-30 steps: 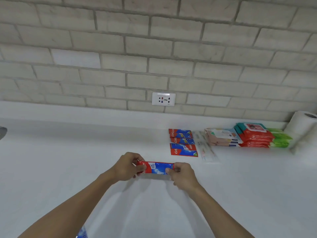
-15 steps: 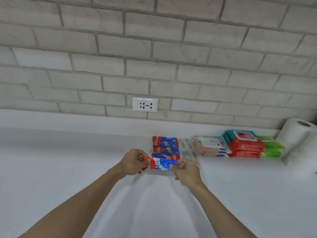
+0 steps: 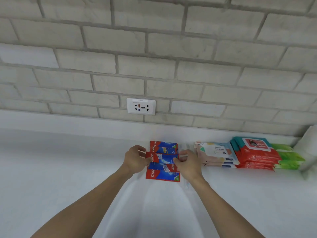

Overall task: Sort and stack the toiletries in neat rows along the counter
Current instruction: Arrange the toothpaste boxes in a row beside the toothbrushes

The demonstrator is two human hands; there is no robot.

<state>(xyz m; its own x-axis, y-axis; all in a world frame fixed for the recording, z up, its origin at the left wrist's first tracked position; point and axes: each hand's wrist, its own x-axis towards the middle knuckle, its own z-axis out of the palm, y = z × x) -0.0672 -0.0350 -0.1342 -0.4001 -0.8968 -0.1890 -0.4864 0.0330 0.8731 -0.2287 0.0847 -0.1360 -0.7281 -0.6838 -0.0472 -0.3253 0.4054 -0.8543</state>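
A red and blue toothpaste box (image 3: 162, 158) is held level between my left hand (image 3: 135, 159) at its left end and my right hand (image 3: 187, 164) at its right end. It hovers over or rests on a group of matching toothpaste boxes (image 3: 163, 176) lying flat on the white counter (image 3: 68, 169) near the back wall. Whether it touches the boxes below I cannot tell. To the right stand stacks of wipe packs: pastel ones (image 3: 214, 152), red and teal ones (image 3: 253, 153), green ones (image 3: 288, 157).
A wall socket (image 3: 141, 106) sits on the brick wall above the boxes. A white paper roll (image 3: 308, 141) stands at the far right edge. A thin clear-wrapped item (image 3: 184, 146) lies between the toothpaste boxes and the wipes.
Both hands carried the toothpaste box away from me, from the open counter to over the group of boxes by the wall. The camera moved closer too.
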